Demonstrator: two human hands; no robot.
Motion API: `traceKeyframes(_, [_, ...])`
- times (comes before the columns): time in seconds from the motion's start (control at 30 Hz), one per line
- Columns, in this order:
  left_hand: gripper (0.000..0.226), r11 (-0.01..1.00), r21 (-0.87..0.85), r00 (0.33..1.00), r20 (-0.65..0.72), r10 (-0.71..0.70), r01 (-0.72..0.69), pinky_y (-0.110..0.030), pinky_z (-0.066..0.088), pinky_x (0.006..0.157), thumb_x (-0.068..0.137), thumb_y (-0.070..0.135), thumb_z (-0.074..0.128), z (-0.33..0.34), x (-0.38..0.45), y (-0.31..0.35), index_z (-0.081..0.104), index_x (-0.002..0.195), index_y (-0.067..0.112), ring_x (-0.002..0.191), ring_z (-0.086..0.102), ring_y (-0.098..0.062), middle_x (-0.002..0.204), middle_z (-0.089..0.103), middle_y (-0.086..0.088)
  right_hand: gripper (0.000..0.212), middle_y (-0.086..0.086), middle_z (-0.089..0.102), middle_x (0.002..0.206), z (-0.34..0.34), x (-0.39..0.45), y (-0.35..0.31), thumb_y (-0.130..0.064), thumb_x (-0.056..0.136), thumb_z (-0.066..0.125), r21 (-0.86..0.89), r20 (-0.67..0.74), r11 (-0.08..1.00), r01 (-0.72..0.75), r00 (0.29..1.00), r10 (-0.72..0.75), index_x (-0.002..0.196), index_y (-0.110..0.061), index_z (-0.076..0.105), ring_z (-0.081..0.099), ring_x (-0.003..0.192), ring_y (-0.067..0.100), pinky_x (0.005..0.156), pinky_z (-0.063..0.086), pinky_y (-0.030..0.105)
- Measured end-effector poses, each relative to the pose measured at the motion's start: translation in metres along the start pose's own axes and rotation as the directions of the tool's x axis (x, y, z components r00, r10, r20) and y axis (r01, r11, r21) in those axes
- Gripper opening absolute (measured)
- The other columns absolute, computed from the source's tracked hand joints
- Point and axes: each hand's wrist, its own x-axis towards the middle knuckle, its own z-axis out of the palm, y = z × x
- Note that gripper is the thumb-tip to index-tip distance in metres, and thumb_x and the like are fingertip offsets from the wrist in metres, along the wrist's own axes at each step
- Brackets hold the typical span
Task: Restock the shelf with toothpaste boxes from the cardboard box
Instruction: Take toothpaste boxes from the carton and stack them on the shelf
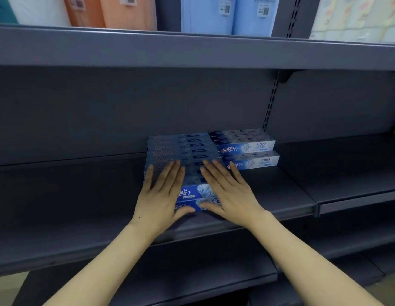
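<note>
Head view: I am pressing both flat hands, left hand [164,191] and right hand [227,191], gripping nothing, onto stacked toothpaste boxes [181,151], with the shelf [70,195] mostly unfilled.

I see two stacks side by side on the shelf [81,195] — left stack [181,149] nearer me, right stack [247,149] further back, touching it; my left hand [163,193] and right hand [229,191] rest flat on the left one.

two bare forearms and hands [196,193], no sleeves, rings or watch showing.
</note>
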Motion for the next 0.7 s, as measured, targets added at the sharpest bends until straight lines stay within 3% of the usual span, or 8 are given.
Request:
traceKeyframes(0.1, [0.1,1.0,0.029,0.999,-0.035,-0.005,0.006,-0.05,0.015,0.112,0.065,0.068,0.066,0.005,0.002,-0.001,0.035,0.135,0.004,0.127,0.05,-0.026,0.139,0.049,-0.015,0.08,0.006,0.038,0.149,0.004,0.002,0.001,-0.065,0.085,0.039,-0.033,-0.039,0.999,0.008,0.999,-0.009,0.143,-0.012,0.028,0.025,0.14,0.019,0.115,0.019,0.044])
traceKeyframes(0.27, [0.103,1.0,-0.008,1.0,-0.01,-0.025,0.025,-0.048,0.012,0.113,0.059,0.067,0.072,0.003,0.004,0.0,0.04,0.133,0.003,0.126,0.052,-0.028,0.137,0.052,-0.016,0.078,0.005,0.039,0.149,0.002,0.002,-0.001,-0.064,0.086,0.039,-0.044,-0.047,0.999,0.0,0.999,-0.002,0.143,-0.013,0.029,0.024,0.141,0.018,0.116,0.016,0.043])
traceKeyframes(0.33, [0.098,0.999,-0.031,1.0,0.007,-0.031,0.031,-0.049,0.015,0.112,0.066,0.073,0.062,0.0,0.004,0.002,0.047,0.132,0.002,0.126,0.052,-0.03,0.137,0.051,-0.016,0.073,0.004,0.036,0.151,0.001,0.001,-0.002,-0.063,0.091,0.032,-0.028,-0.043,1.0,-0.01,0.999,0.009,0.144,-0.014,0.03,0.022,0.142,0.017,0.117,0.012,0.042])
traceKeyframes(0.47, [0.098,0.994,-0.104,0.999,0.006,-0.037,0.038,-0.051,0.018,0.11,0.082,0.077,0.018,-0.022,0.021,0.018,0.05,0.134,0.001,0.131,0.046,-0.029,0.141,0.048,-0.015,0.067,0.003,0.029,0.153,-0.011,0.002,0.004,-0.056,0.098,0.015,0.02,-0.056,0.995,-0.1,0.993,0.101,0.146,-0.011,0.027,0.015,0.144,0.013,0.118,0.006,0.04])
traceKeyframes(0.6, [0.091,0.987,-0.158,0.996,-0.091,-0.022,0.007,-0.051,0.017,0.112,0.083,0.071,0.027,-0.034,0.058,0.048,0.047,0.136,0.0,0.133,0.042,-0.028,0.143,0.045,-0.015,0.059,0.006,0.035,0.15,-0.023,-0.001,0.037,-0.044,0.101,0.018,0.039,-0.14,0.985,-0.168,0.975,0.172,0.144,-0.007,0.033,0.023,0.142,0.019,0.118,0.008,0.04])
traceKeyframes(0.7, [0.091,0.987,-0.161,0.997,-0.074,-0.031,0.019,-0.052,0.026,0.109,0.082,0.07,0.025,-0.041,0.086,0.076,0.048,0.135,0.0,0.132,0.045,-0.027,0.142,0.046,-0.015,0.055,0.009,0.037,0.15,-0.027,-0.006,0.076,-0.036,0.097,0.03,0.025,-0.143,0.982,-0.188,0.971,0.189,0.143,-0.005,0.035,0.025,0.141,0.021,0.118,0.004,0.038])
